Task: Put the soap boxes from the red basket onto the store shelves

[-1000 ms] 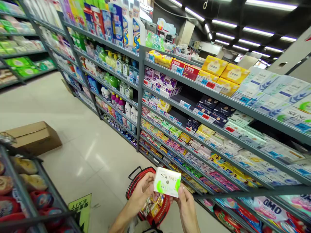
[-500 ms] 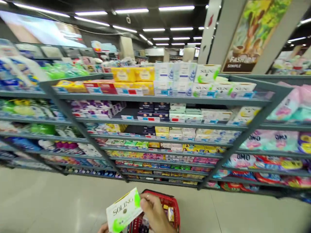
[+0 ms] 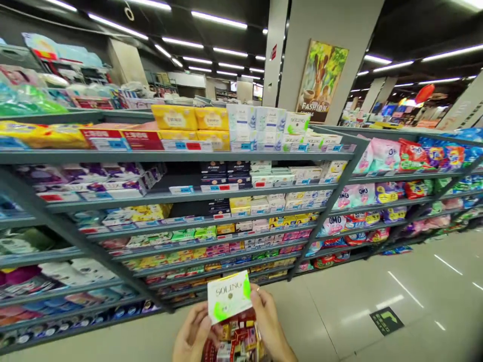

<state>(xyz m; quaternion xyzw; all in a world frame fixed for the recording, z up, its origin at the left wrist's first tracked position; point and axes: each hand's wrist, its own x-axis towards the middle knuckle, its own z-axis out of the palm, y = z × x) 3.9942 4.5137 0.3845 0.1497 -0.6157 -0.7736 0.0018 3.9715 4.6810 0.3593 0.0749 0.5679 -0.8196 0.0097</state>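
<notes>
A white and green box marked SOLING (image 3: 230, 295) is held up between my two hands, its printed face toward me. My left hand (image 3: 194, 329) grips its lower left corner, with thumb and fingers closed on it. At the right edge, my right hand (image 3: 268, 319) pinches the box; a ring shows on one finger. Directly below is a red shopping basket (image 3: 209, 350), partly hidden by my hands and the box. Several small packages (image 3: 239, 339) lie inside it.
Ahead stands a grey shelf unit (image 3: 196, 157) stacked with boxed and wrapped goods. More SOLING boxes (image 3: 296, 123) sit on its top shelf. Bags of detergent (image 3: 385, 156) fill the shelves to the right. A floor sign with an arrow (image 3: 387, 321) lies on the tiles.
The box has moved right and up and is more level. My left hand has come further into view at its left side. The camera view has turned right, showing more shelves there.
</notes>
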